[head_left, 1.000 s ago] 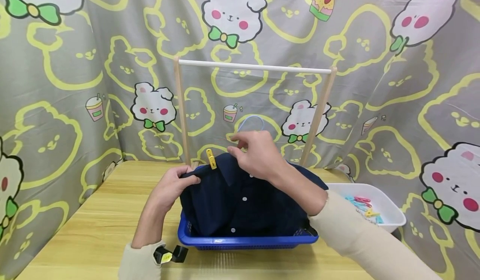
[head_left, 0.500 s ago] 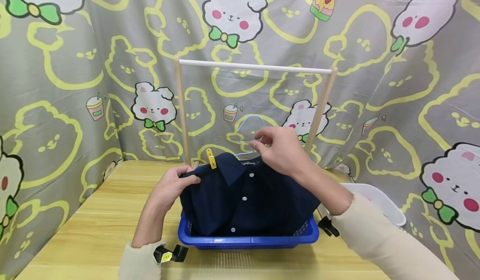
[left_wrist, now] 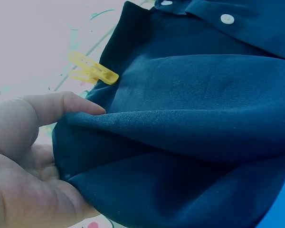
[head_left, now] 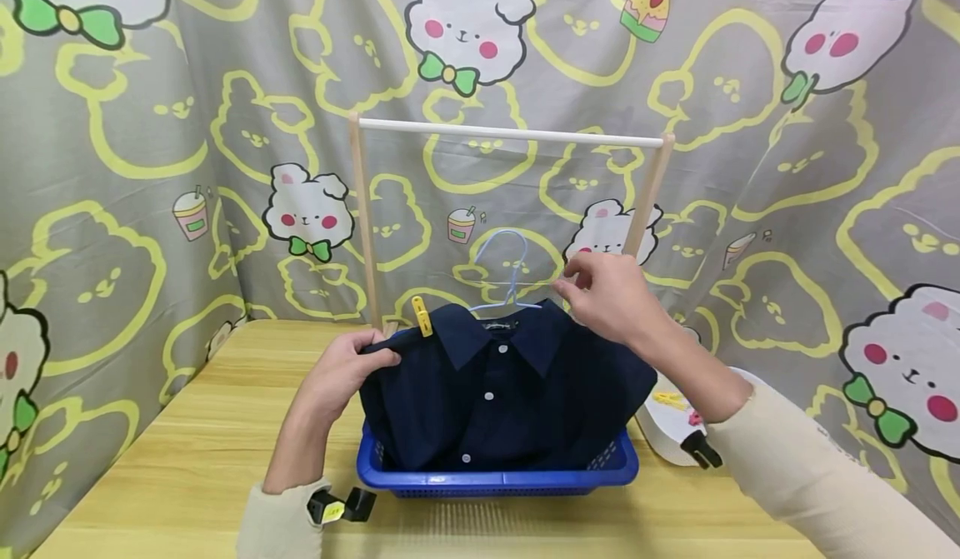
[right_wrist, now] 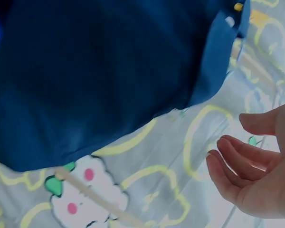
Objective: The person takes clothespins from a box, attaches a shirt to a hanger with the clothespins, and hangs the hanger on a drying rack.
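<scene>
A navy collared shirt [head_left: 517, 401] with white buttons sits bunched in a blue basket [head_left: 495, 481]. From its neck rises the hook of a pale blue hanger [head_left: 516, 269]. My left hand [head_left: 345, 376] pinches the shirt's shoulder on the left side, and the left wrist view shows cloth between thumb and fingers. A yellow clothespin [head_left: 422, 317] is clipped to the shirt between that hand and the collar. Above the shirt's other shoulder hovers my right hand [head_left: 611, 296], its fingers loosely bent. In the right wrist view nothing is between them, and they are apart from the cloth.
Behind the basket stands a wooden rack with a white bar [head_left: 510, 132]. A white tub [head_left: 663, 446] holding clothespins is at the right, partly covered by my right arm. The wooden table [head_left: 202, 426] extends left, and a patterned curtain [head_left: 465, 9] surrounds it.
My right hand has moved right, from near the yellow clothespin, past the hanger, to the other shoulder. The collar and hanger have come into fuller view. My left hand has stayed put.
</scene>
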The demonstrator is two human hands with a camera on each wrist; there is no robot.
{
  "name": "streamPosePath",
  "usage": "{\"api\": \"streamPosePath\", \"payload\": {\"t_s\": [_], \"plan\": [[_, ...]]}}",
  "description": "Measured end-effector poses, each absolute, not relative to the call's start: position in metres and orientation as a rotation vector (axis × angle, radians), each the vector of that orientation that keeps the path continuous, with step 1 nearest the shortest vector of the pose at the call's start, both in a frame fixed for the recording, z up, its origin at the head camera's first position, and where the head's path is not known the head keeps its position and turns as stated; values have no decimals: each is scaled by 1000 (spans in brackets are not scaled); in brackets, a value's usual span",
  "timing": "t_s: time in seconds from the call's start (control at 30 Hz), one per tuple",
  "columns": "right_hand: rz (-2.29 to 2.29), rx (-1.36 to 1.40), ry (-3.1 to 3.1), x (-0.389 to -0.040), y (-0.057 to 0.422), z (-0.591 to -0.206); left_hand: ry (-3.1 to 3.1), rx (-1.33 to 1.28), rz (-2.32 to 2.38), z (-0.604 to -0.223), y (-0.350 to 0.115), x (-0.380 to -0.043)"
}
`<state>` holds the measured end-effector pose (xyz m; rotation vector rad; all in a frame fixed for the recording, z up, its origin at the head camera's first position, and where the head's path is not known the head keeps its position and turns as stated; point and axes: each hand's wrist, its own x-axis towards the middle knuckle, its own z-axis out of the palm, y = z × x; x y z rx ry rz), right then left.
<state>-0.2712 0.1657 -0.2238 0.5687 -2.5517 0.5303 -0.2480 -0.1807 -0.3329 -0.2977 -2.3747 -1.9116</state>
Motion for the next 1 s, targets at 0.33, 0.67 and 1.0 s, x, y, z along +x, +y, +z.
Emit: {"api": "streamPosePath", "payload": {"t_s": [0.33,0.67,1.0], "plan": [[513,348,-2751,-295,209,-237,-2379,-297,-1916,-333,-181,-248],[495,161,-2841,-319,247,-259,-2378,-299,-1912,-332,-181,-247],[415,37,-2872,-337,294,-289,-2383,-306,-1908,-332,-181,-247]]}}
